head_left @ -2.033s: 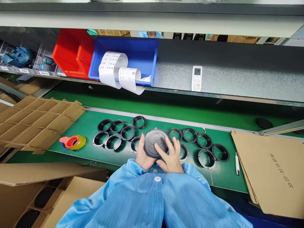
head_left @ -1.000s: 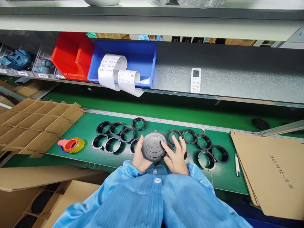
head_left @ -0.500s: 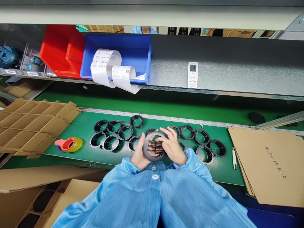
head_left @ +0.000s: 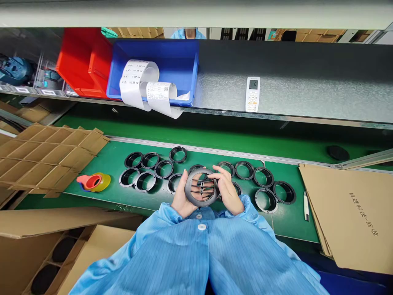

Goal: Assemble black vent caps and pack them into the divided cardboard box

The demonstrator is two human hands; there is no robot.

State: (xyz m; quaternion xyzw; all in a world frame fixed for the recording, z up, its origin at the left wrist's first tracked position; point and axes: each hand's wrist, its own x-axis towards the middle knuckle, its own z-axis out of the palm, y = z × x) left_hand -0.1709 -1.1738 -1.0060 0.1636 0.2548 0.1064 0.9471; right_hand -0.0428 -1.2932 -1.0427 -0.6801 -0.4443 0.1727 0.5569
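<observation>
1. Rings (head_left: pixel 164 169), over a dozen in black, lie in two loose groups on the green worktop (head_left: pixel 101 164). Green shows through each, and none of those in clear view has a grille.
2. Slatted black ring (head_left: pixel 201 203) is held up between both hands, just above the worktop and in front of the blue smock (head_left: pixel 172 262).
3. Left hand (head_left: pixel 184 196) cups its lower left rim, fingers curled round. Right hand (head_left: pixel 227 190) is partly closed, with fingertips on the right rim.
4. Open room lies left of the rings, towards the tape roll (head_left: pixel 93 182). A cardboard sheet (head_left: pixel 346 209) covers the right end, and a metal rail (head_left: pixel 196 146) edges the far side.
</observation>
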